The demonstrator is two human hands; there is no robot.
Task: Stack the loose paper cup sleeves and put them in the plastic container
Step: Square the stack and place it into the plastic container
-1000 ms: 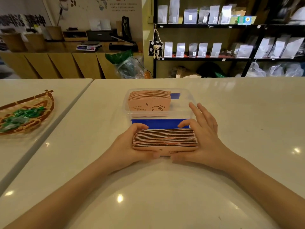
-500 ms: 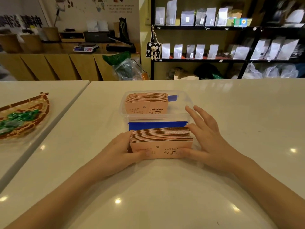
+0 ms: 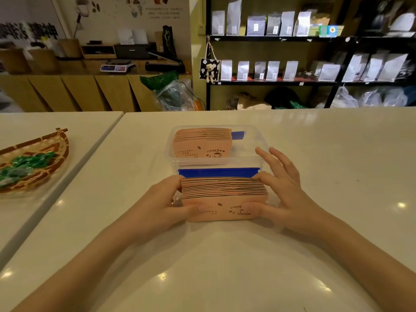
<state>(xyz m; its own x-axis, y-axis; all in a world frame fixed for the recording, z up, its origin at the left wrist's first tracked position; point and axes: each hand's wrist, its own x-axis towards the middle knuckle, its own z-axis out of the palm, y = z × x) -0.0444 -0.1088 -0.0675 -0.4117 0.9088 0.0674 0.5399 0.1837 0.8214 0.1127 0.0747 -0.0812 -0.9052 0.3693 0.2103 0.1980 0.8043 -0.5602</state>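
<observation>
A thick stack of pink paper cup sleeves (image 3: pixel 224 199) stands on edge on the white table, just in front of the clear plastic container (image 3: pixel 252 152). My left hand (image 3: pixel 164 203) grips the stack's left end, thumb across its printed front. My right hand (image 3: pixel 286 192) holds the right end, thumb on the front and fingers spread over the container's near right corner. Inside the container, a second stack of pink sleeves (image 3: pixel 202 143) stands on edge at the left. A blue clip (image 3: pixel 219 172) runs along the container's near wall.
A woven basket (image 3: pixel 33 163) with green wrapped items sits on the neighbouring table at the left, across a seam (image 3: pixel 67 176) between the two tabletops. Shelves with pouches (image 3: pixel 281 70) and a wooden counter stand beyond the table's far edge.
The stack has tilted upright, so its printed front now faces me. My right fingers have lifted off the stack's top and spread apart. Both hands stay on the stack's ends.
</observation>
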